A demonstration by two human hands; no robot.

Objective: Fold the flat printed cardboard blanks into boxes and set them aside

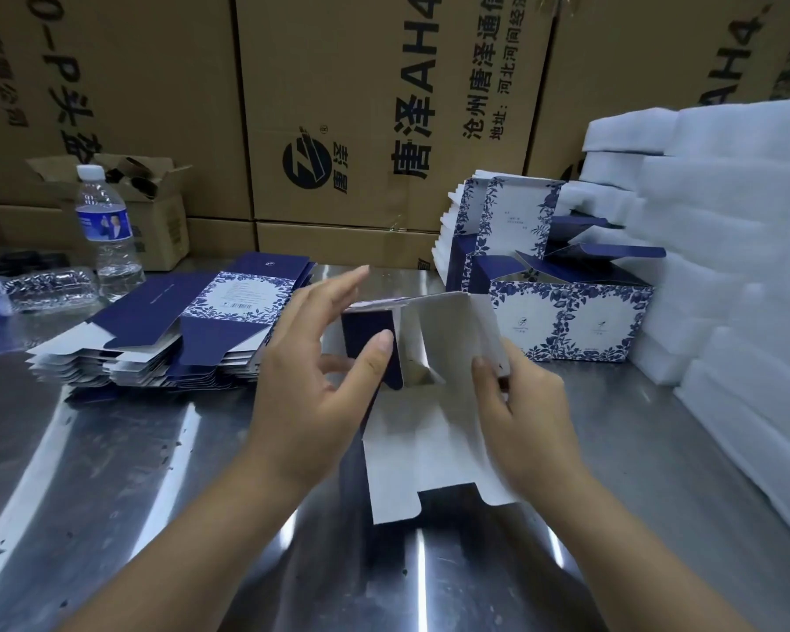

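The half-folded box [434,431] is held between the 2 hands, its long side running from 12 o'clock to 6 o'clock. Its blue end flap [366,330] at 11 o'clock is pinched by the nearer left hand [311,380]. Its right wall [484,321] is gripped by the right hand [525,412].

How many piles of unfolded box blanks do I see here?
2. A flat pile lies on the table at left; an upright pile stands on edge at back right, behind the folded boxes. More may be hidden behind the white foam.
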